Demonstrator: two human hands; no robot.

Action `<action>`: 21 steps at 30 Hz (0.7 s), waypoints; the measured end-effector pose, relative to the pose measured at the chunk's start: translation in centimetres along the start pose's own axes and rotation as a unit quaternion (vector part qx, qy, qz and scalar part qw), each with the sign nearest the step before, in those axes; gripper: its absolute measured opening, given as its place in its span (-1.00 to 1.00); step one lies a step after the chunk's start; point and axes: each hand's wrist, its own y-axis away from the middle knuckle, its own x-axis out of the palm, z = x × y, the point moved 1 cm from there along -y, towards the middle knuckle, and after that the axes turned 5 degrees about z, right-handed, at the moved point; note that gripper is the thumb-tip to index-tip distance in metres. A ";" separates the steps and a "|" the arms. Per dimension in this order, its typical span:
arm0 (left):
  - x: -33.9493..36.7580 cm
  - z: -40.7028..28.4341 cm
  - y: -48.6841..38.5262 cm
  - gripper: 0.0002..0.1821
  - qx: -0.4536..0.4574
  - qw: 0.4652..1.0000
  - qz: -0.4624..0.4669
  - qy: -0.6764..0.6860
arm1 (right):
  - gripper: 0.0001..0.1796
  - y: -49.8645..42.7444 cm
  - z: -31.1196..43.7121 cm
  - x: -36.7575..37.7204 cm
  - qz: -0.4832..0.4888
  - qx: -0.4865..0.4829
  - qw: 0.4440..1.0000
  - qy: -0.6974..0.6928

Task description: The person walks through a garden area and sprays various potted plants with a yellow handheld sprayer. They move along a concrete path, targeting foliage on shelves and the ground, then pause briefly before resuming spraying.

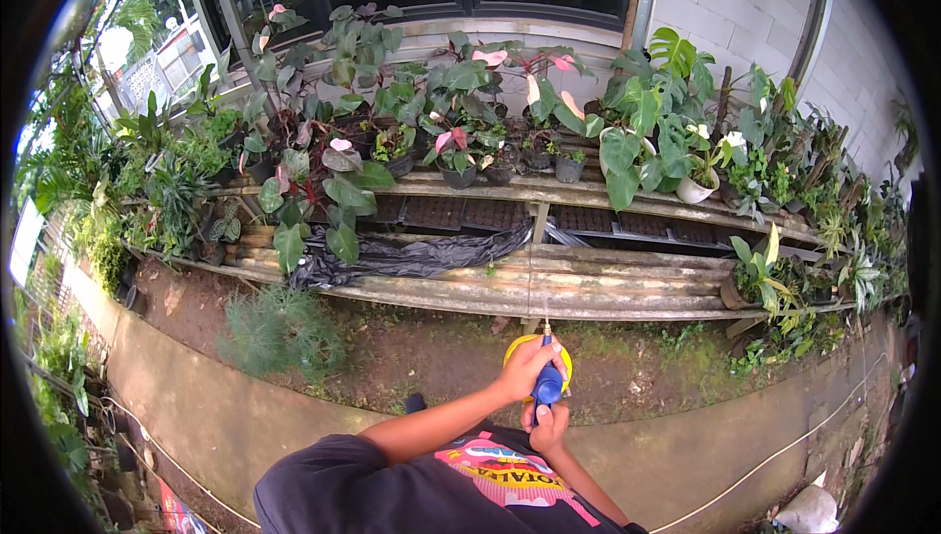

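Just in front of my body is a pump pressure sprayer with a yellow tank (509,352) and a blue pump head (548,385). Its brass nozzle (547,329) points away from me, and a faint thin jet shows at its tip. My left hand (531,371) is wrapped around the blue upper part, close behind the nozzle. Nearer to my shirt, my right hand (548,425) grips the sprayer's dark blue handle (536,412). Beyond the nozzle lies the lower shelf of weathered corrugated sheet (625,276). Much of the tank is hidden by my hands.
Potted pink-and-green philodendrons (353,192) and a monstera (643,107) crowd the upper shelf (500,184). Seedling trays (434,212) sit beneath it, beside bunched black plastic (419,258). A feathery bush (283,332) grows by the concrete path (235,394). A pale hose (772,449) crosses at right.
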 end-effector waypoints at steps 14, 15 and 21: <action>-1.8 -0.1 -0.9 -0.62 -0.002 0.999 -0.038 0.022 | -0.38 -1.7 0.5 0.8 0.043 0.078 0.991 -0.103; -1.5 -0.7 -1.0 -0.62 -0.004 0.999 -0.035 0.024 | -0.38 -1.6 0.7 1.0 0.034 0.079 0.990 -0.116; -1.4 -2.5 -1.1 -0.60 0.020 0.999 -0.008 -0.026 | -0.45 -2.4 1.1 1.5 0.052 0.023 0.991 -0.120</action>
